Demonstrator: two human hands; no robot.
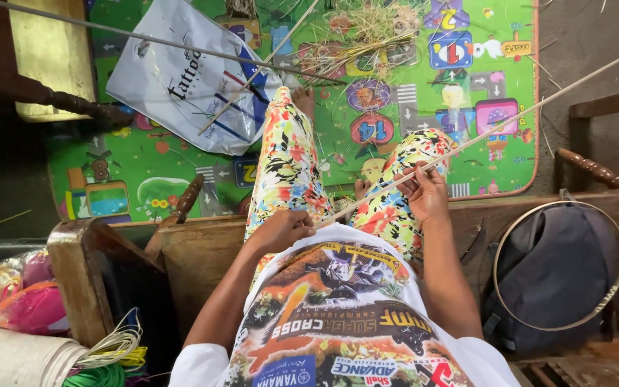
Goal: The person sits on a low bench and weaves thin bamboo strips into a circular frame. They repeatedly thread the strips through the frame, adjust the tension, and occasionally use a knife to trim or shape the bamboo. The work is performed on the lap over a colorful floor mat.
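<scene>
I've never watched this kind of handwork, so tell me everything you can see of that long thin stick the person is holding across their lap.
The long thin stick is a pale, straw-coloured strip, looking like split cane or bamboo, slender and nearly straight. It slants from the left hand near the lap, up through the fingers of the right hand, and on past the picture's right edge. It crosses above the bright patterned trousers and the green play mat. Its far end is out of view.

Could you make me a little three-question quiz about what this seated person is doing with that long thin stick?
1. True or false: both hands touch the long thin cane strip.
2. Which hand is farther along the strip: A) left hand or B) right hand?
3. What lies on the dark backpack?

Key: 1. True, each hand has a grip on it. 2. B. 3. A cane hoop.
</scene>
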